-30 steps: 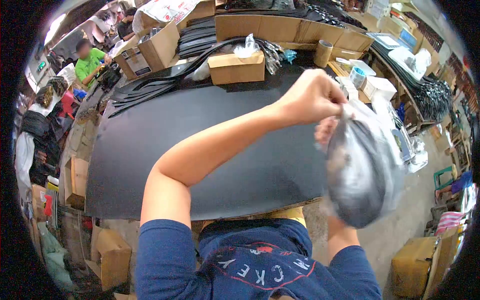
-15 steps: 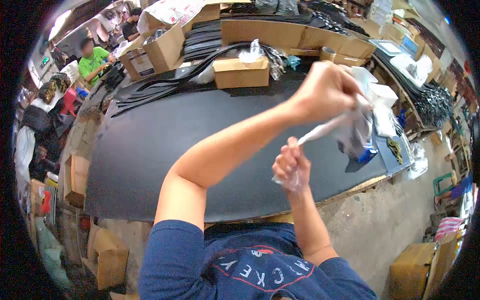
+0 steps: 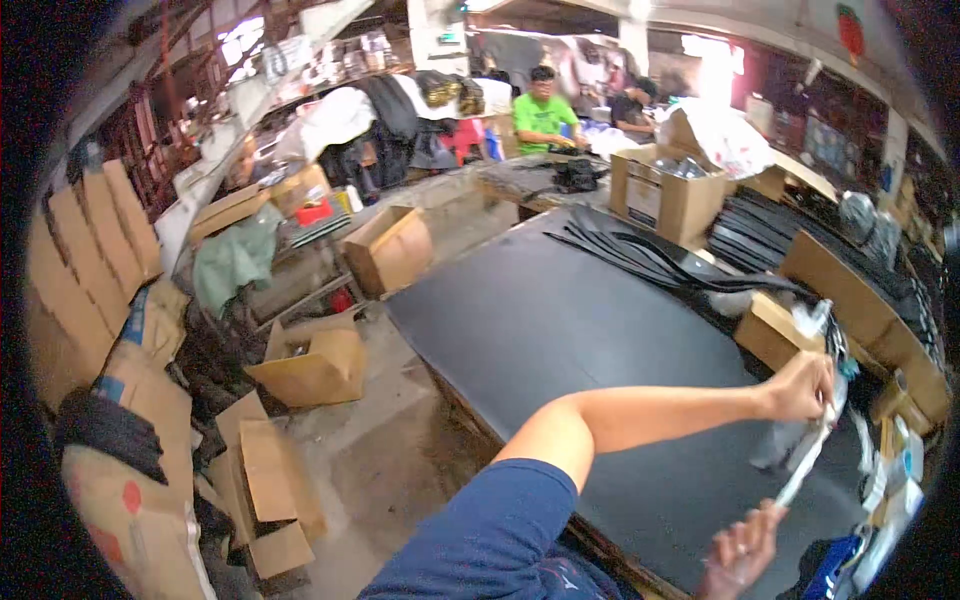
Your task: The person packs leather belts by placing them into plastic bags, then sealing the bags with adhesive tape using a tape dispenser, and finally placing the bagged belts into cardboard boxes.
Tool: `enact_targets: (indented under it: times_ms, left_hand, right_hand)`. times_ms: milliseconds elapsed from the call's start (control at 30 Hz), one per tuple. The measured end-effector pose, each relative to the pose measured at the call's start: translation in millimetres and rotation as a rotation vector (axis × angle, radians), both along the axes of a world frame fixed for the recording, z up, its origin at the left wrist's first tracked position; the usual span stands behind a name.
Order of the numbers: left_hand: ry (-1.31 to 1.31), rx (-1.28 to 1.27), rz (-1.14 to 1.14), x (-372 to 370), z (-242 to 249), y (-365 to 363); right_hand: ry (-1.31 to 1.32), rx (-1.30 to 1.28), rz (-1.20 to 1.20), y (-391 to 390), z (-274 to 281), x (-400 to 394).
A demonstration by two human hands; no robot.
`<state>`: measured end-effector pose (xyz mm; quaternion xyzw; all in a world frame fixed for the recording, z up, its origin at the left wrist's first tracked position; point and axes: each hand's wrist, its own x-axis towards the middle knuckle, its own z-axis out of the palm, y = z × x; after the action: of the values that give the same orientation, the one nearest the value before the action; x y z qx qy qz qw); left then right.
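Note:
A clear plastic bag [image 3: 800, 468], twisted into a whitish strand, stretches between my two hands above the black table surface. My left hand [image 3: 800, 388] is closed on its upper end, with the arm reaching across to the right. Lower down, near the bottom edge of the view, my right hand [image 3: 742, 550] has its fingers curled around the strand's other end; it is slightly blurred. A loose, see-through part of the bag hangs beside the strand, below my left hand.
The black-topped table [image 3: 560, 330] carries black strips [image 3: 640, 255], a small cardboard box [image 3: 775, 335] and a larger open box [image 3: 665, 195]. Open cartons [image 3: 315, 365] stand on the floor at left. A person in a green shirt [image 3: 540, 120] sits beyond the table, another person beside them.
My view has swung left, so the table and both hands now appear further right. Both hands keep their hold on the plastic bag, which now slants more steeply between them.

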<state>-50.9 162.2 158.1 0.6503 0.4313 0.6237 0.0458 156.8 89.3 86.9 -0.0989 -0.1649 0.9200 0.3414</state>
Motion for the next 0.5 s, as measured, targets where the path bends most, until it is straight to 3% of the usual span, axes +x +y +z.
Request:
enact_targets:
  times_ms: [33,67,133,167,200,267,333,367,467,500]
  left_hand:
    - [0.010,0.045,0.018,5,-11,9]
    - [0.019,0.089,0.033,14,-11,8]
    - [-0.148,-0.022,-0.040,31,12,-19]
    - [-0.174,-0.096,-0.073,30,24,-32]
    - [-0.171,-0.097,-0.055,22,27,-41]
    - [-0.192,-0.052,-0.108,6,27,-55]
    - [-0.062,-0.098,-0.210,-16,12,-72]
    - [-0.182,-0.137,-0.298,-20,-1,-82]
    - [-0.492,-0.173,-0.700,-22,-29,-110]
    - [-0.608,-0.311,-0.786,-25,-25,-128]
  right_hand:
    - [0.546,-0.167,0.445,9,-37,-27]
    - [0.708,-0.231,0.556,3,-44,-52]
    - [0.449,-0.090,0.279,10,-41,-94]
    - [0.454,-0.097,0.301,25,-45,-109]
    - [0.072,0.073,0.030,49,-50,-122]
    - [-0.028,0.174,-0.170,73,-40,-132]
    - [-0.430,0.585,-0.230,137,-67,-128]
    - [-0.635,0.770,-0.264,169,-82,-126]
    - [-0.114,1.315,-0.211,136,-3,-89]
    - [-0.159,1.220,-0.177,123,4,-82]
